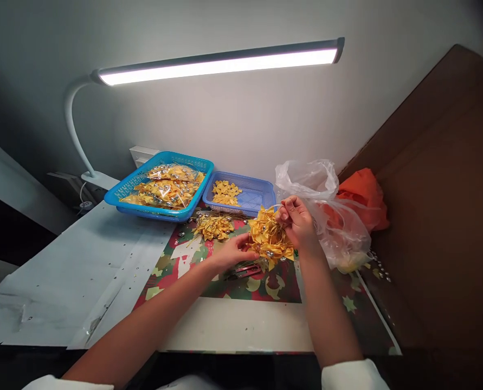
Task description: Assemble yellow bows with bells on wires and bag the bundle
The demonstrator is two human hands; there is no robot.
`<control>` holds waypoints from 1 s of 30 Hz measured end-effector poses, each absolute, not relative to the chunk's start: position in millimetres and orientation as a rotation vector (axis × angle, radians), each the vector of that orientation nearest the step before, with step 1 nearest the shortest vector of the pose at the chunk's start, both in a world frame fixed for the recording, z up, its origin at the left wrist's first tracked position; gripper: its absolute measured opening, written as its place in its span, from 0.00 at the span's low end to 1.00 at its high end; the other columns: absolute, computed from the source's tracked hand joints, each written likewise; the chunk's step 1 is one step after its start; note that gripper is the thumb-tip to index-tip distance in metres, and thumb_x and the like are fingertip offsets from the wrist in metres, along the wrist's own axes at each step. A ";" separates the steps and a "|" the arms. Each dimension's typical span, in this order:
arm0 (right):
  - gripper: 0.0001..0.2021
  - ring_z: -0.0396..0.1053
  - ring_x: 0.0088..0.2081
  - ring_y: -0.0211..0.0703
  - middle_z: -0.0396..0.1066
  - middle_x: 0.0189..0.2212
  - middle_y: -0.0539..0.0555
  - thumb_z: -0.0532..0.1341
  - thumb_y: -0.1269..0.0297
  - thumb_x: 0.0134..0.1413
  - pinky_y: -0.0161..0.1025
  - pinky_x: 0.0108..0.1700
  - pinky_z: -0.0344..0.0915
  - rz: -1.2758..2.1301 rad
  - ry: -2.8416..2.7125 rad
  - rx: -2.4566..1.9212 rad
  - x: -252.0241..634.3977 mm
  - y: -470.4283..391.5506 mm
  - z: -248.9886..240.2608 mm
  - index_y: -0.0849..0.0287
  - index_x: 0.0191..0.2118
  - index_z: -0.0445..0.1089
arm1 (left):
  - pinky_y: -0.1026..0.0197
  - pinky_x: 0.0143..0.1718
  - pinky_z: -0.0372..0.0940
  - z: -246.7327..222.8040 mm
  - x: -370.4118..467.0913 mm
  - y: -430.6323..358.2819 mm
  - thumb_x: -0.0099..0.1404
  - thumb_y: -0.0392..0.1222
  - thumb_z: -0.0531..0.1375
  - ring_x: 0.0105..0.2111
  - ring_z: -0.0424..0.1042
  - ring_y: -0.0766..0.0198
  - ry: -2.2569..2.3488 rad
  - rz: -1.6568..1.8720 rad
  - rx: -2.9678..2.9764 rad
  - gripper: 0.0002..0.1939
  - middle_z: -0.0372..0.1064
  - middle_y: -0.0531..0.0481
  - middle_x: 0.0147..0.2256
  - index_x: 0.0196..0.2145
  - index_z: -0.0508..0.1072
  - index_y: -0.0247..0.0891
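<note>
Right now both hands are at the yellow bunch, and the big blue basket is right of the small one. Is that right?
Almost: the head view shows the big blue basket left of the small basket. The left hand and right hand are at the yellow bunch.

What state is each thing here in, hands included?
Lamp: switched on.
Blue basket: heaped with clear packets of yellow pieces.
Purple basket: partly filled, bare on its right side.
Yellow pile: heaped loose before the baskets.
Yellow bunch: gathered together.
Left hand: holding the bunch's left side.
Right hand: fingers pinched; what they pinch is unclear.
Plastic bag: crumpled.
Orange bundle: crumpled.
</note>
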State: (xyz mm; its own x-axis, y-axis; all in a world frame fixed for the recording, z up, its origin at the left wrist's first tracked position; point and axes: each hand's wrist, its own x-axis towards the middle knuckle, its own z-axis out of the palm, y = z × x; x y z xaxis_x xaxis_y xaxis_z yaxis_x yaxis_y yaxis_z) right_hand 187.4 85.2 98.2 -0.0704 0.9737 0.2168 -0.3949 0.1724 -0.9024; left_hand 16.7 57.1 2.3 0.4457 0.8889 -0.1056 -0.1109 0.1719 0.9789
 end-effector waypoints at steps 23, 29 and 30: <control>0.20 0.51 0.20 0.29 0.55 0.17 0.42 0.74 0.51 0.37 0.27 0.22 0.54 1.271 -0.982 -0.754 194.4 79.0 80.9 0.57 0.26 0.65 | 0.65 0.25 0.56 10.7 -79.7 29.6 0.57 0.49 0.60 0.23 0.61 0.66 1.610 1.079 1.603 0.11 0.67 0.54 0.25 0.29 0.73 0.39; 0.22 0.50 0.19 0.28 0.55 0.17 0.42 0.73 0.50 0.38 0.28 0.22 0.52 1.312 -0.982 -0.773 183.1 75.2 71.7 0.57 0.25 0.62 | 0.65 0.26 0.55 1.8 -56.7 37.3 0.58 0.42 0.58 0.24 0.66 0.64 1.782 1.115 1.716 0.11 0.67 0.56 0.23 0.40 0.73 0.42; 0.22 0.50 0.19 0.29 0.55 0.17 0.42 0.73 0.49 0.38 0.28 0.22 0.52 1.313 -0.981 -0.775 182.2 75.0 69.3 0.57 0.26 0.62 | 0.64 0.26 0.55 0.4 -53.0 39.4 0.60 0.43 0.58 0.24 0.67 0.63 1.832 1.120 1.721 0.12 0.68 0.56 0.24 0.42 0.72 0.42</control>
State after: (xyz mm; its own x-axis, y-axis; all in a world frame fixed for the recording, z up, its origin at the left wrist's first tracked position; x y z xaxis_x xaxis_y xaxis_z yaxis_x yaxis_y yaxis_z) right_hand 182.2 75.0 69.3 -0.0133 0.9899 0.1412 -0.4167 0.1229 -0.9007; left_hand -53.0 39.4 0.4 -0.1718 0.9562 0.2370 0.6469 -0.0720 0.7592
